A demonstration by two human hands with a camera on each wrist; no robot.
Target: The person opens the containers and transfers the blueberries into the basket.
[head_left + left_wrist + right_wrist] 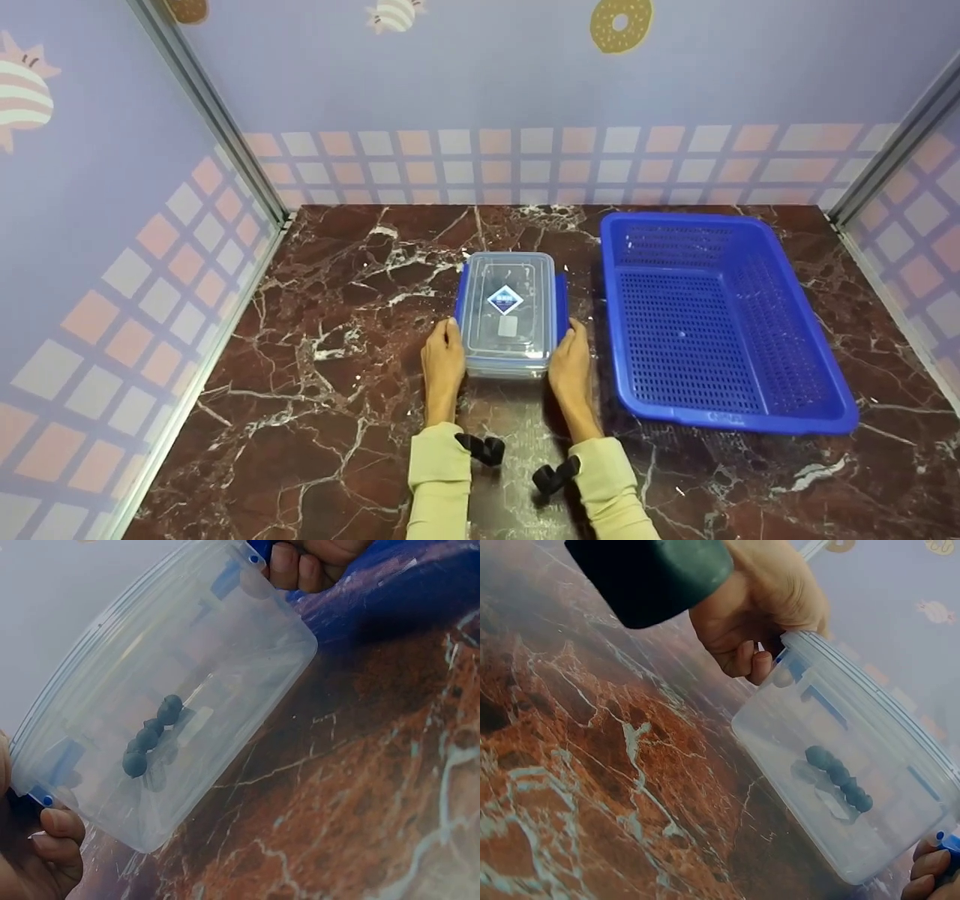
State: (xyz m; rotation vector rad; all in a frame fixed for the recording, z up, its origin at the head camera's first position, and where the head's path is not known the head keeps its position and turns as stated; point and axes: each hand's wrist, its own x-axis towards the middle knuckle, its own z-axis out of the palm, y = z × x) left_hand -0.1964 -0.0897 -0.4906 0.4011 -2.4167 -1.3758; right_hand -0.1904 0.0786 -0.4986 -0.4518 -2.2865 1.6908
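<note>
A clear lidded food container (510,270) with blue side latches sits on the marbled table, a diamond label on its lid. Several dark blue-green balls (146,736) show in a row through its wall. My left hand (444,356) grips the near end of its left side, fingers curled below the latch (45,800). On the opposite side my right hand (571,364) holds the near corner, its curled fingers (759,666) under the rim. The right latch (562,300) sticks outward.
A blue perforated basket (690,337) stands right of the container, near my right hand. Patterned walls (525,90) close off the back and both sides of the marbled table (322,420). A black strap (556,476) sits on each wrist.
</note>
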